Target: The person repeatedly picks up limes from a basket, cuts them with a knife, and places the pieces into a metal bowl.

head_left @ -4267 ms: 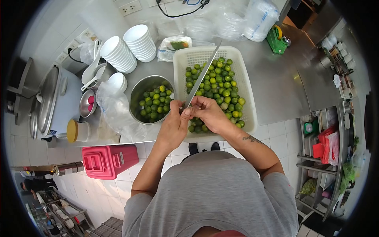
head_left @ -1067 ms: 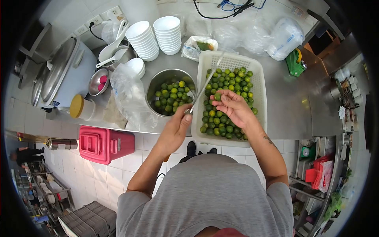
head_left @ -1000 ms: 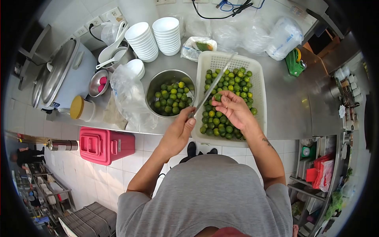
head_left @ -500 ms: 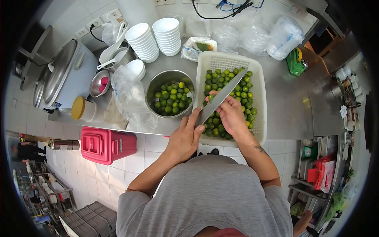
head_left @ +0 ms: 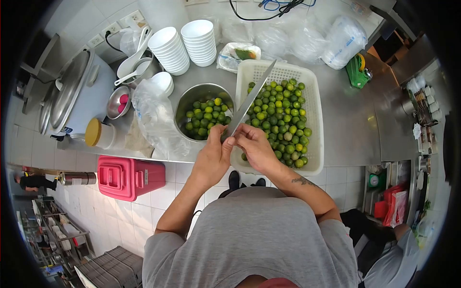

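My left hand is closed round the lower end of a large kitchen knife; the handle is hidden. The long blade points up and away, over the left part of a white perforated basket of green limes. Close against the blade's lower end, my right hand has its fingers bent together; whatever they hold is hidden. Just left of the blade stands a steel bowl with more limes, partly behind my left hand.
Stacked white bowls, a plastic bag and a yellow-lidded tub stand left on the steel counter. A pink bin is on the floor. Another person is at lower right, beside a shelf.
My right hand has moved left and down toward my left hand, uncovering limes in the basket. The knife has turned steeper, its tip shifting left. Another person has come into view at lower right.
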A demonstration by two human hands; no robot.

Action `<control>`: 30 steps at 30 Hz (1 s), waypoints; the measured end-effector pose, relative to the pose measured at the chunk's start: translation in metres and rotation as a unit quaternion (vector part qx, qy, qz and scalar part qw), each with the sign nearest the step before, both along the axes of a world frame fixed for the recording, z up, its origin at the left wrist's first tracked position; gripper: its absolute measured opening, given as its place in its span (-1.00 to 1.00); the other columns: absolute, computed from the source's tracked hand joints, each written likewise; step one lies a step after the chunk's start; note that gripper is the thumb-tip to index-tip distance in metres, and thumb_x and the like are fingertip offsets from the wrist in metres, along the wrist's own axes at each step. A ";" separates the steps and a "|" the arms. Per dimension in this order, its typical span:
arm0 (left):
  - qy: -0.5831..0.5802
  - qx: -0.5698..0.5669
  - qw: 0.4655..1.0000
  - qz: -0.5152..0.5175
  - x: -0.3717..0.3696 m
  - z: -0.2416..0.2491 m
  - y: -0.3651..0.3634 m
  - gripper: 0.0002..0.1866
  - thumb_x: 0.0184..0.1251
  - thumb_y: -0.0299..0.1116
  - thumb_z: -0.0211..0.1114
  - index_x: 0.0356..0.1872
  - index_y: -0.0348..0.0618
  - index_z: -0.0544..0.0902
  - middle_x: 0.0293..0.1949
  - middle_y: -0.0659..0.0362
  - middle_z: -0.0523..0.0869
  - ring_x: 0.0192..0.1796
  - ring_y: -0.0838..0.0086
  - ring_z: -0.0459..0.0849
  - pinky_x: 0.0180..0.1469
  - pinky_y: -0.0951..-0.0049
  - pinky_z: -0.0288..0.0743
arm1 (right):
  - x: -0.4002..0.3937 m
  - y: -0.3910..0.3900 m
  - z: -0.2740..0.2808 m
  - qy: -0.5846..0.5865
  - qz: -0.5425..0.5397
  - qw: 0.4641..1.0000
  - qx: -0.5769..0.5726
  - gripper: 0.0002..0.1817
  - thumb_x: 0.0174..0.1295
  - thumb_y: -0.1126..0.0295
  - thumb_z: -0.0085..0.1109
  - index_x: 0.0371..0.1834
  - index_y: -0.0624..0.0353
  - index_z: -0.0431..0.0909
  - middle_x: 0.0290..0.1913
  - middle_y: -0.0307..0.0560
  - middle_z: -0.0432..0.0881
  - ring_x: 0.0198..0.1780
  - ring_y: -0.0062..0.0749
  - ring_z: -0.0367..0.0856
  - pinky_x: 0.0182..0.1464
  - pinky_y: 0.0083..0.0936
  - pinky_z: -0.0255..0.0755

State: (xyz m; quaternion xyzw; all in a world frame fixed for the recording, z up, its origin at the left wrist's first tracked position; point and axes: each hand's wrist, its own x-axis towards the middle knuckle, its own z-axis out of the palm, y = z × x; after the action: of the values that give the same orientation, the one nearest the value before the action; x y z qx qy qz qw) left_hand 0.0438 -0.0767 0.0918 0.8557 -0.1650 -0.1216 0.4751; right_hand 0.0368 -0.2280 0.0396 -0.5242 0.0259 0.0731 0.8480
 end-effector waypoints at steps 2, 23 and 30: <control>0.009 -0.012 1.000 0.003 0.003 0.004 0.003 -0.59 0.57 -0.11 -0.05 0.19 -0.22 0.26 0.03 -0.25 0.59 0.00 -0.16 0.63 -0.02 0.06 0.48 | 0.002 -0.001 0.021 0.017 0.021 0.999 -0.019 -0.70 0.32 0.50 0.05 0.08 0.36 0.54 -0.16 -0.15 0.68 -0.11 -0.55 0.61 -0.01 -0.58 0.48; 0.079 -0.067 0.994 -0.023 0.005 0.006 0.013 -0.56 0.57 -0.13 -0.01 0.25 -0.25 0.34 -0.04 -0.17 0.61 0.00 0.12 0.62 0.09 0.28 0.44 | 0.044 -0.097 0.016 0.034 -0.008 0.997 -0.073 -0.74 0.39 0.49 0.08 0.10 0.28 0.54 0.08 -0.06 0.60 0.12 -0.24 0.59 0.10 -0.42 0.46; 0.033 -0.015 0.996 -0.081 -0.007 0.002 0.004 -0.52 0.57 -0.07 -0.03 0.32 -0.15 0.30 0.00 -0.12 0.59 0.00 0.14 0.60 0.07 0.26 0.45 | 0.022 -0.092 0.011 -0.036 -0.064 0.996 0.059 -0.65 0.34 0.54 0.13 0.19 0.33 0.50 0.09 0.04 0.61 0.14 -0.33 0.58 0.18 -0.45 0.45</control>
State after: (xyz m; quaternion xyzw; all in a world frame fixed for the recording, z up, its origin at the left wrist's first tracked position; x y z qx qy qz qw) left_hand 0.0369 -0.0726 0.0942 0.8279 -0.2199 -0.1858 0.4813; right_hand 0.0584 -0.3203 0.0507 -0.4725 0.0243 0.0014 0.8810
